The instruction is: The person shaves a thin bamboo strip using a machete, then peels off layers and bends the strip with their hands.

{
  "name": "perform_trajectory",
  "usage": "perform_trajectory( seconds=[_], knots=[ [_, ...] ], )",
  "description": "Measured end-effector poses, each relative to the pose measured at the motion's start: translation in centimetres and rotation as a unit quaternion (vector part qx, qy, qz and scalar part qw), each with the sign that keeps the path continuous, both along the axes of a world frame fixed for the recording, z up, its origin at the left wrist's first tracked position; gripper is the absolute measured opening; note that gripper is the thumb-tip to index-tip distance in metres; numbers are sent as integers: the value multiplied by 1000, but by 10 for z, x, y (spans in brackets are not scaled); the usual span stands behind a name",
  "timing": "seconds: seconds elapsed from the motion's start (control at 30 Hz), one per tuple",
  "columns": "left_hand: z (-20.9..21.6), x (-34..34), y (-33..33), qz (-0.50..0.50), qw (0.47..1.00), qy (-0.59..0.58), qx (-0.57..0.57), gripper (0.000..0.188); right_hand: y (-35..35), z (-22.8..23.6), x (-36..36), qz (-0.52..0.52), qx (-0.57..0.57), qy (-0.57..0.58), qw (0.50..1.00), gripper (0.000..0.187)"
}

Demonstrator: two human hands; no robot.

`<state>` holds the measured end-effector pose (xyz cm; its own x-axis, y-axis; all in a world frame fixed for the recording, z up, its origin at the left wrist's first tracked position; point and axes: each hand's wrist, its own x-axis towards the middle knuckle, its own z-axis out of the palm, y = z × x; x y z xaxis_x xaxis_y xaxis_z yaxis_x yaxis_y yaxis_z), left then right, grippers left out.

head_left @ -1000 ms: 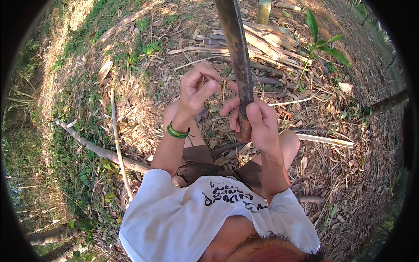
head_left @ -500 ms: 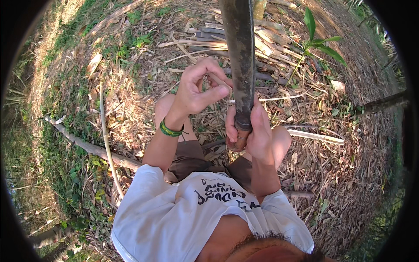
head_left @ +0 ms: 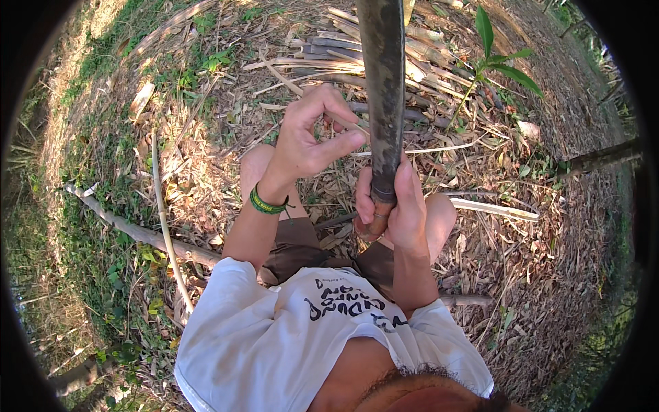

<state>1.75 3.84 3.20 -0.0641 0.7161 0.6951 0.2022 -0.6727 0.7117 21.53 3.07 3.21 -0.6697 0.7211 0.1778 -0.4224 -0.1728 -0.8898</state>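
Observation:
My right hand (head_left: 401, 206) is wrapped round the brown wooden handle (head_left: 377, 221) of a machete. Its long, dark, stained blade (head_left: 382, 89) points up and away from me, its tip beyond the upper edge of the picture. To the left of the blade, my left hand (head_left: 312, 134) pinches a thin pale strip of wood or bamboo (head_left: 357, 128) between thumb and fingers. The strip's right end lies close against the blade; whether they touch I cannot tell. Most of the strip is hidden by my fingers.
Beyond the blade lies a pile of split sticks (head_left: 329, 51). A green-leaved sapling (head_left: 489, 65) grows at the far right. Left of me, a thin pale stick (head_left: 162, 213) crosses a thicker branch (head_left: 137, 232). A pale split piece (head_left: 495, 209) lies right of my knee among dry leaves.
The machete blade has shifted slightly to the right, and the fingertips of my left hand have followed a little. Both grips look the same as before.

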Motion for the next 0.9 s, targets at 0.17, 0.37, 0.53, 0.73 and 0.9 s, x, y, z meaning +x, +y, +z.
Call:
perform_trajectory(
  seconds=[0.17, 0.37, 0.53, 0.73, 0.9],
  knots=[
    [0, -1, 0, 25, 999, 30, 0, 23, 1, -3, 0, -3, 11, 3, 1000, 68],
    [0, -1, 0, 45, 998, 50, 12, 25, 1, -4, 0, -1, 12, 7, 1000, 66],
    [0, -3, -1, 55, 996, 69, 24, 25, -1, -3, -1, -1, 12, 6, 1000, 65],
    [0, -2, -1, 61, 995, 74, 16, 25, 1, -6, 1, 13, -6, 14, 1000, 63],
    [0, -1, -2, 63, 996, 61, 4, 25, 2, -8, 1, 14, -13, 2, 1000, 64]
  ],
)
